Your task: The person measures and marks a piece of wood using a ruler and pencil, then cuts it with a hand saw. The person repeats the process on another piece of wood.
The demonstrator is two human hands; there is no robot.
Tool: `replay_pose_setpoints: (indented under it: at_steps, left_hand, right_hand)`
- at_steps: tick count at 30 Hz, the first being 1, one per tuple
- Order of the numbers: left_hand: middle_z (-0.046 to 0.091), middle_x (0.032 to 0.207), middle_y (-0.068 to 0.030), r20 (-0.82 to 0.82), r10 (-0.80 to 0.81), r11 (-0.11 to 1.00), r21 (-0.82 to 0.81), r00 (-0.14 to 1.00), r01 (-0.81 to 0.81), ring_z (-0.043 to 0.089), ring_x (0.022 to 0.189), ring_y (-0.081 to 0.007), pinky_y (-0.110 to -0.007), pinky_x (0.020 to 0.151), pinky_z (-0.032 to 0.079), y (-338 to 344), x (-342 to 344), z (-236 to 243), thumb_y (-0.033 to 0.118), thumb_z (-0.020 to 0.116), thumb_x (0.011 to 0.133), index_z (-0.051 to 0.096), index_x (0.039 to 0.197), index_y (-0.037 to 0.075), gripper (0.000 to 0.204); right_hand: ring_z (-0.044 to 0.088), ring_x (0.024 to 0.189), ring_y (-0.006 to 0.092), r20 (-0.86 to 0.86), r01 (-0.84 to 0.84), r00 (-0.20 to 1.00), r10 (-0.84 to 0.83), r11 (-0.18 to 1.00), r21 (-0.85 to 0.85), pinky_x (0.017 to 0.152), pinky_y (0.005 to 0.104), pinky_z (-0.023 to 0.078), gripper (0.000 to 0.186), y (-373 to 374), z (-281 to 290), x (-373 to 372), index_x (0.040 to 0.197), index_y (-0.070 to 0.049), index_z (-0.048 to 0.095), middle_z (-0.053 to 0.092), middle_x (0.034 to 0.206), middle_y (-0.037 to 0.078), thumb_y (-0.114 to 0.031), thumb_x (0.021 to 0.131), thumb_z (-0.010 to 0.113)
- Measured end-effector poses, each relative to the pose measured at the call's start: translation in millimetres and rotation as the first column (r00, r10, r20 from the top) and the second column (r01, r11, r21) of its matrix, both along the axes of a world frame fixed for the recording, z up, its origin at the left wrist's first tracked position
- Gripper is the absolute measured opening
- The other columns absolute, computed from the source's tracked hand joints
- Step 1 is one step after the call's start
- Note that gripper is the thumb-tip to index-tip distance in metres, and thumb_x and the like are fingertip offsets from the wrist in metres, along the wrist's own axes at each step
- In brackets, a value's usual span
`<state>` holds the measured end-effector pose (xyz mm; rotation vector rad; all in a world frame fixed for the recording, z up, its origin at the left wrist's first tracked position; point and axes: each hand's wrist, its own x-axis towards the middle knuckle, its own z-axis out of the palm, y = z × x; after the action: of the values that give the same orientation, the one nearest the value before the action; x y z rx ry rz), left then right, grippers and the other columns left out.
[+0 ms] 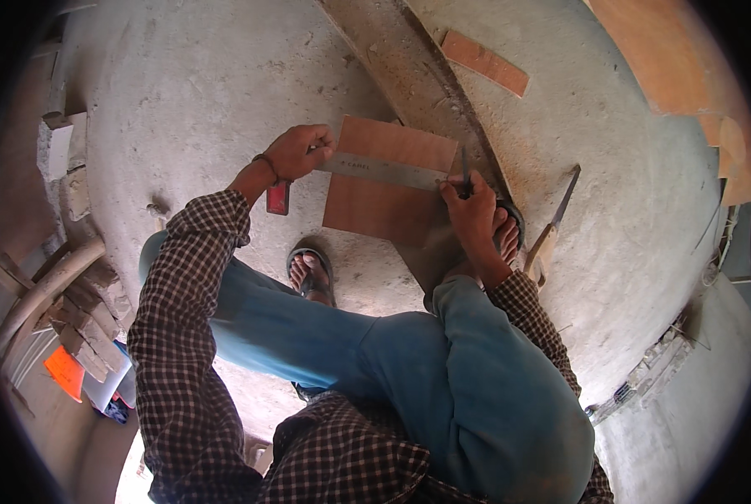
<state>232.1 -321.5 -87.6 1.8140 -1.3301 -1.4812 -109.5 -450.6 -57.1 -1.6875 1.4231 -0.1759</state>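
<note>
Grey concrete floor (pixel 191 101), rough and stained, lies under a long beam (pixel 413 71) and the brown board (pixel 374 207) that overlaps it, just ahead of the feet (pixel 311 270). A steel ruler (pixel 388 171) crosses the board; the left grip (pixel 298 153) pinches one end, the right grip (pixel 474 212) grasps a dark slim tool (pixel 465 161) at the other. Beyond the beam lies an offcut (pixel 485 63), to the right a saw (pixel 564 202); wood scraps (pixel 86 340) line the room's left side

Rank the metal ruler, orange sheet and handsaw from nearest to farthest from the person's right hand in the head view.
1. Metal ruler: right end at the right hand.
2. Handsaw: to the hand's right.
3. Orange sheet: at the view's far left.
</note>
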Motion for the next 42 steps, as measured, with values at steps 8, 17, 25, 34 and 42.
replay_pose_setpoints:
  at_steps: [8,17,25,34,42]
  left_hand:
    - [0.07,0.085,-0.0065,-0.009,0.003,0.996,0.088,1.0,-0.002,0.064,0.082,-0.0168,-0.034,0.085,0.051,4,0,7,0.014,0.061,0.095,0.053,0.137,0.009,0.043]
    - [0.068,0.08,-0.0054,-0.01,-0.018,0.999,0.043,1.0,0.018,0.062,0.079,-0.0155,-0.033,0.084,0.051,0,0,12,0.012,0.057,0.098,0.049,0.152,0.013,0.054]
    - [0.067,0.085,-0.007,-0.08,0.099,0.993,0.065,0.992,-0.094,0.063,0.081,-0.018,-0.035,0.081,0.052,17,-10,5,0.009,0.056,0.098,0.06,0.127,0.007,0.029]
    - [0.065,0.096,-0.0057,-0.158,0.095,0.994,0.067,0.983,-0.085,0.06,0.092,-0.0136,-0.033,0.086,0.049,34,-13,-8,0.008,0.055,0.098,0.063,0.106,0.003,0.012]
    - [0.065,0.098,-0.0051,-0.15,0.098,0.993,0.075,0.984,-0.087,0.06,0.094,-0.0143,-0.035,0.089,0.05,34,-15,-9,0.011,0.057,0.098,0.064,0.106,0.003,0.013]
  right_hand:
    - [0.067,0.073,0.0125,0.064,0.015,0.998,-0.014,1.0,-0.02,0.07,0.0308,0.053,0.019,-2,-7,-1,0.094,-0.002,0.071,0.072,0.079,0.006,-0.016,0.085,0.08]
    - [0.067,0.072,0.0131,0.063,0.038,0.997,-0.036,0.999,-0.027,0.069,0.0308,0.052,0.017,-6,-3,2,0.096,-0.002,0.071,0.072,0.079,0.006,-0.014,0.087,0.077]
    - [0.072,0.072,0.0262,0.029,0.006,1.0,-0.004,0.999,-0.046,0.071,0.0383,0.055,0.016,-17,-6,1,0.098,-0.005,0.072,0.073,0.08,0.011,-0.014,0.085,0.077]
    - [0.066,0.065,0.015,-0.016,-0.063,0.998,0.061,0.99,-0.13,0.064,0.0332,0.053,0.017,-15,-3,4,0.101,-0.003,0.071,0.073,0.08,0.009,-0.012,0.088,0.077]
    - [0.068,0.066,0.0159,-0.013,-0.084,0.997,0.082,0.987,-0.136,0.064,0.0338,0.053,0.017,-19,-12,1,0.102,-0.003,0.071,0.074,0.084,0.009,-0.012,0.089,0.077]
